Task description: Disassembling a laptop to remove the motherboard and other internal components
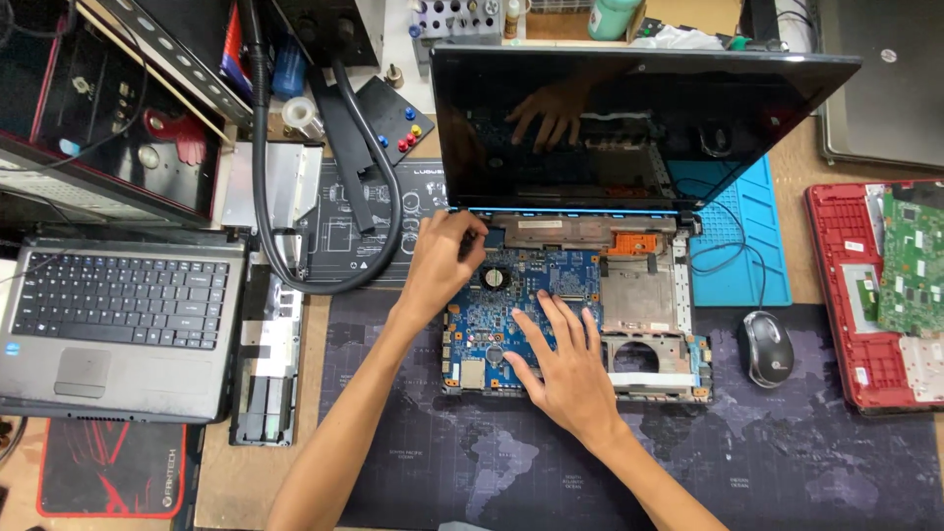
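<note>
An opened laptop lies in the middle of the desk, its dark screen (629, 118) tilted back and its base stripped bare. A blue motherboard (511, 295) sits in the left part of the base. My left hand (442, 261) rests on the board's upper left corner by the round fan (495, 277), fingers curled there; whether it pinches anything is hidden. My right hand (560, 364) lies flat on the board's lower middle with fingers spread. An orange part (631, 243) shows near the hinge.
A grey laptop (118, 324) stands at the left, a red disassembled laptop with a green board (880, 295) at the right. A black mouse (765, 347) lies on the dark map-print mat (688, 462). A blue work mat (747, 246) and black hoses (261, 167) lie behind.
</note>
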